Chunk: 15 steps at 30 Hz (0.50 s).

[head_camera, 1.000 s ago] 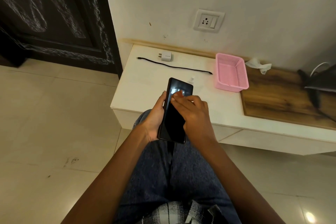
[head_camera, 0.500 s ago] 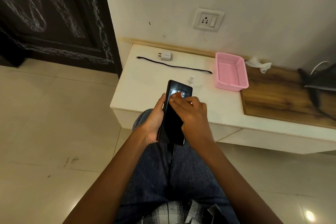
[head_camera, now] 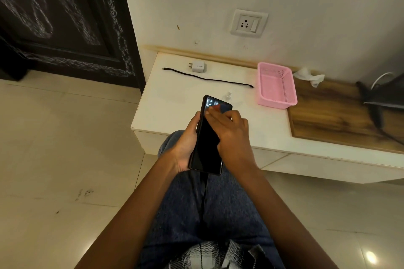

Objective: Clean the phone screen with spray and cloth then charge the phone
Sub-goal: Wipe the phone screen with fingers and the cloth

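Black phone upright-ish in left hand grip | right hand fingers flat on its top end, cloth unclear | cable farther back on tabletop

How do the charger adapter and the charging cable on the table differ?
The charger adapter is white and blocky; the charging cable is black and thin. The adapter sits nearer the wall, while the cable stretches in front of it toward the pink basket. Both lie on the white table, unplugged and untouched.

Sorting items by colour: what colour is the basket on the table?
Pink, a perforated plastic basket, seen in the head view.
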Each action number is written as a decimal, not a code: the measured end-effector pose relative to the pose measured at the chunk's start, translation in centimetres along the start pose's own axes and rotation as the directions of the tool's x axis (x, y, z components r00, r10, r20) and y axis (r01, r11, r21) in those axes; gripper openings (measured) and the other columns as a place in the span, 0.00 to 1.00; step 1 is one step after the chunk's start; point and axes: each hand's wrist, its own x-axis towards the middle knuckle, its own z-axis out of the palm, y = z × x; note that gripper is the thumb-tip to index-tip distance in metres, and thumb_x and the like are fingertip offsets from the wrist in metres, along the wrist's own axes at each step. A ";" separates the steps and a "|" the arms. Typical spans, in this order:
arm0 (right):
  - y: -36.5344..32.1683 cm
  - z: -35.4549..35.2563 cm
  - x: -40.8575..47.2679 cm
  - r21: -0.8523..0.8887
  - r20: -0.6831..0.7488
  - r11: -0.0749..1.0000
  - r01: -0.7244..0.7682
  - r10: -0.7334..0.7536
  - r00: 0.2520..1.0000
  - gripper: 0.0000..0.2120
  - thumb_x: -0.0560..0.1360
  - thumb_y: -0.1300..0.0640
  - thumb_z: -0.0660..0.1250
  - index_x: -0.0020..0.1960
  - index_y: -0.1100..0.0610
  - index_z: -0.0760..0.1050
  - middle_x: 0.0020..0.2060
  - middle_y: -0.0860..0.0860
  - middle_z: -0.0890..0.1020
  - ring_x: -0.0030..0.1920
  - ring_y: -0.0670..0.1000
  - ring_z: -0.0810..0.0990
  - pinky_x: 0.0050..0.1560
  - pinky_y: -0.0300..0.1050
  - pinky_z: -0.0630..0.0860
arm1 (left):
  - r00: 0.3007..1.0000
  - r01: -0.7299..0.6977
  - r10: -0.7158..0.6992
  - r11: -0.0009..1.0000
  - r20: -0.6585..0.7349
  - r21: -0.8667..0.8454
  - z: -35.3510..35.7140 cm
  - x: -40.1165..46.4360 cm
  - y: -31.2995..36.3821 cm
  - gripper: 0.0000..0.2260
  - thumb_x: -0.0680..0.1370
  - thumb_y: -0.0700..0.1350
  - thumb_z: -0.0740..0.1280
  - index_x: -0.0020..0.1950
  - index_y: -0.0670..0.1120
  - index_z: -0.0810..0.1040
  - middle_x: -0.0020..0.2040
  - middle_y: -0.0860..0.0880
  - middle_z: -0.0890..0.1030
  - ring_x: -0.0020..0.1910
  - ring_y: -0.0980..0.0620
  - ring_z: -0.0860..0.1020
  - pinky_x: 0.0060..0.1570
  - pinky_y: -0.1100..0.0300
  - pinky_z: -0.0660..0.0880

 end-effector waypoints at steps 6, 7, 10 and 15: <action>1.1 -0.1 0.3 0.045 0.039 0.999 0.026 -0.028 0.999 0.29 0.61 0.75 0.72 0.60 0.60 0.78 0.58 0.53 0.80 0.48 0.58 0.78 0.45 0.49 0.72 | 0.999 0.009 -0.008 1.000 0.046 -0.027 -0.2 -0.2 -0.2 0.31 0.74 0.70 0.59 0.57 0.46 0.84 0.50 0.42 0.84 0.48 0.46 0.83 0.46 0.52 0.80; 1.7 -0.3 0.5 0.038 0.049 0.999 -0.017 0.015 0.999 0.31 0.60 0.76 0.72 0.61 0.60 0.77 0.60 0.54 0.79 0.49 0.59 0.78 0.45 0.50 0.71 | 0.999 0.010 -0.009 1.000 0.053 -0.019 -0.1 -0.2 -0.2 0.32 0.74 0.70 0.58 0.57 0.46 0.84 0.50 0.42 0.84 0.47 0.45 0.83 0.47 0.51 0.80; 2.5 -0.6 1.1 0.014 0.059 0.996 -0.094 0.093 0.994 0.35 0.57 0.78 0.72 0.62 0.60 0.76 0.61 0.55 0.78 0.51 0.60 0.77 0.46 0.52 0.71 | 0.999 0.011 -0.010 1.000 0.053 -0.014 0.3 -0.2 -0.2 0.32 0.75 0.70 0.56 0.57 0.46 0.83 0.51 0.41 0.84 0.47 0.45 0.83 0.51 0.47 0.79; 0.6 0.3 -0.6 0.019 0.005 0.997 0.081 -0.081 0.997 0.29 0.59 0.76 0.70 0.59 0.61 0.79 0.57 0.53 0.81 0.47 0.57 0.78 0.42 0.48 0.73 | 1.000 -0.004 0.005 0.999 0.029 -0.042 -0.2 0.0 0.1 0.29 0.72 0.69 0.61 0.54 0.46 0.85 0.49 0.43 0.85 0.48 0.47 0.84 0.46 0.55 0.80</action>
